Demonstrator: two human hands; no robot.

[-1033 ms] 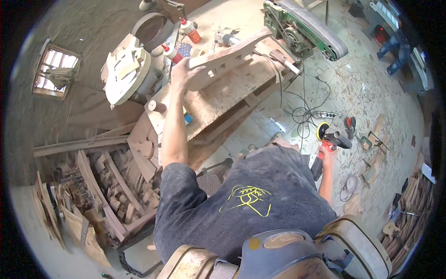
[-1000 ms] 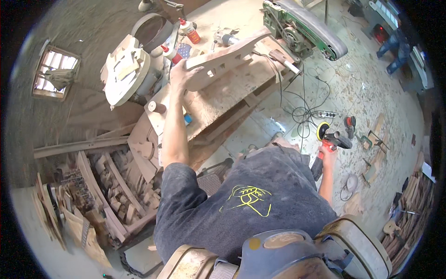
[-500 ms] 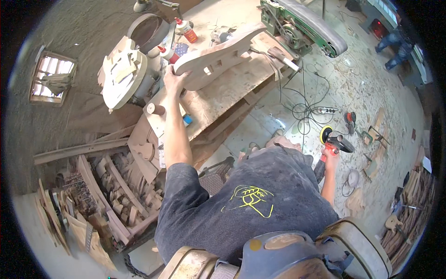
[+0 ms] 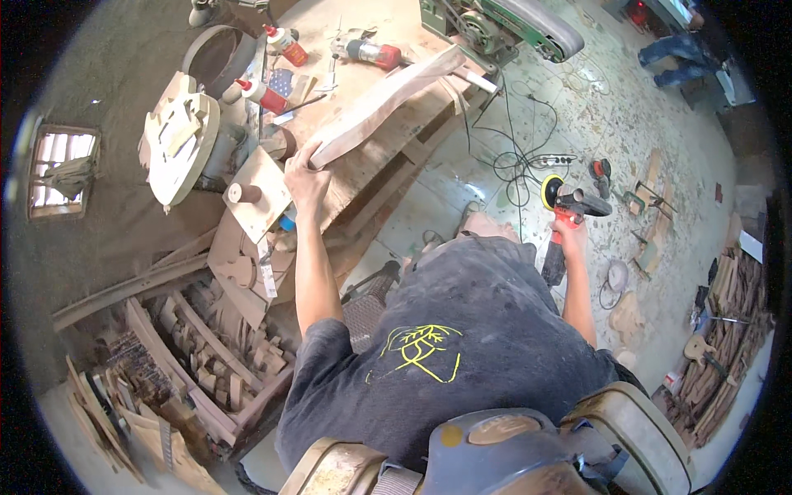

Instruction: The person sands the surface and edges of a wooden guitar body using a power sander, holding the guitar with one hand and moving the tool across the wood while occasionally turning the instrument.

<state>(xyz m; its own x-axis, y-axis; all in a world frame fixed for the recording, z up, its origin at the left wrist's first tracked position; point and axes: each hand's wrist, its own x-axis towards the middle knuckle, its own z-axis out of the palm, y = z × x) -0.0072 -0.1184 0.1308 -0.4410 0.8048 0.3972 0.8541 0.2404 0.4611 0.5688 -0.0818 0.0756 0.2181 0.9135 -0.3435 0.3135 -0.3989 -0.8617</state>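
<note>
My left hand (image 4: 307, 177) grips the near end of a long, curved wooden piece (image 4: 379, 103), held over the workbench (image 4: 351, 200) with a narrow edge facing up. My right hand (image 4: 571, 233) holds a red cordless polisher or sander (image 4: 568, 202) with a yellow pad and a dark dust attachment, out over the floor to the right of the bench. Beside my left hand lies a pale square board (image 4: 260, 213) with a round wooden post (image 4: 245, 193) on it. Behind the wooden piece are two red-and-white glue bottles (image 4: 289, 48) and a red-and-grey power tool (image 4: 371, 53).
A green belt sander (image 4: 487, 33) stands at the bench's far end. Cords (image 4: 520, 165) and another sander (image 4: 600, 173) lie on the floor. A scrap-wood bin (image 4: 206, 363) is at lower left, stacked wood (image 4: 709, 355) at right. A person in jeans (image 4: 681, 62) is at upper right.
The wooden piece has turned from showing its broad face with cutouts to showing its narrow edge. My left hand is slightly lower in the picture, and the view has shifted a little.
</note>
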